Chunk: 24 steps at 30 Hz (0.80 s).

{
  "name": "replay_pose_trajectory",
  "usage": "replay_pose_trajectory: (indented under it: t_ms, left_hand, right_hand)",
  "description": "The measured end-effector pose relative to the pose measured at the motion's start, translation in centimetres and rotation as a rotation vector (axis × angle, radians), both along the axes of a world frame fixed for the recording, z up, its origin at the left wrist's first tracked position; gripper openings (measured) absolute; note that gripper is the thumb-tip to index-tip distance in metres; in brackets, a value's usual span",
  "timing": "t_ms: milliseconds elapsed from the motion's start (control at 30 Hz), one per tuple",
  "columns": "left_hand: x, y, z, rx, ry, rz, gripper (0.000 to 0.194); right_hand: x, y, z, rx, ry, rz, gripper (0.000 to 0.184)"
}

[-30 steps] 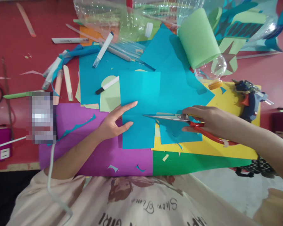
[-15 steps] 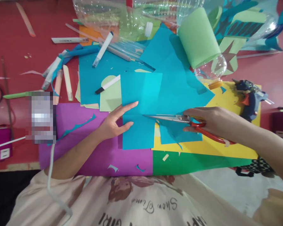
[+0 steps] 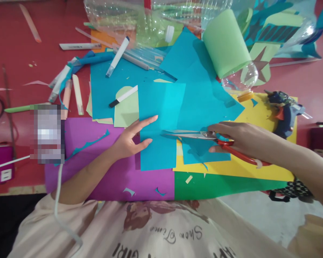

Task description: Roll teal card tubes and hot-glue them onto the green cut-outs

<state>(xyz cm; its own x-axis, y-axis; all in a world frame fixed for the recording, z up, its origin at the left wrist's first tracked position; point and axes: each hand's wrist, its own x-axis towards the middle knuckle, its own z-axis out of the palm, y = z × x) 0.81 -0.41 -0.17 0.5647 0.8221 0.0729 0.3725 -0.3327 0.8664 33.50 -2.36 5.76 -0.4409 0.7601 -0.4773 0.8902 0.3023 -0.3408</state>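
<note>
A blue sheet of paper [image 3: 158, 154] lies in front of me, a straight line running across its middle. My left hand [image 3: 130, 139] is at its left edge, with thumb and index finger spread on top. The other fingers are out of sight, seemingly beneath the sheet. In my right hand [image 3: 239, 138] is a pair of scissors [image 3: 204, 135] with red handles. Its blades point left across the sheet, along the line at the sheet's right side. Under the blades, a smaller blue piece [image 3: 204, 156] rests on yellow paper [image 3: 258, 165].
Purple paper [image 3: 107, 182] and green paper [image 3: 218, 184] lie nearest me. Markers [image 3: 117, 57], a clear bottle [image 3: 150, 21] and a green paper-wrapped bottle [image 3: 226, 43] are farther back. To the right is a glue gun [image 3: 284, 118]; on the left, a blurred-out phone [image 3: 47, 134].
The scissors have shifted slightly left along the sheet, and the angle of the blades and handles differs a little. My left hand and the blue sheet stay almost in place.
</note>
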Motion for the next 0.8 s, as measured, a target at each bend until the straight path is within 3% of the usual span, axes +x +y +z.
replay_pose_trajectory:
  t_ms: [333,667,800]
  left_hand:
    - [-0.13,-0.11,-0.44,0.013,-0.125,-0.016,0.057]
    - [-0.15,-0.09,-0.26,-0.129,-0.171,-0.053,0.057]
    - [-0.18,-0.10,-0.31,-0.114,-0.155,-0.094,0.057]
  right_hand:
    - [0.61,0.22,-0.10,-0.081,0.084,-0.009,0.074]
    - [0.83,0.56,0.32,-0.115,0.128,0.015,0.067]
    - [0.54,0.48,0.62,-0.171,0.119,0.017,0.069]
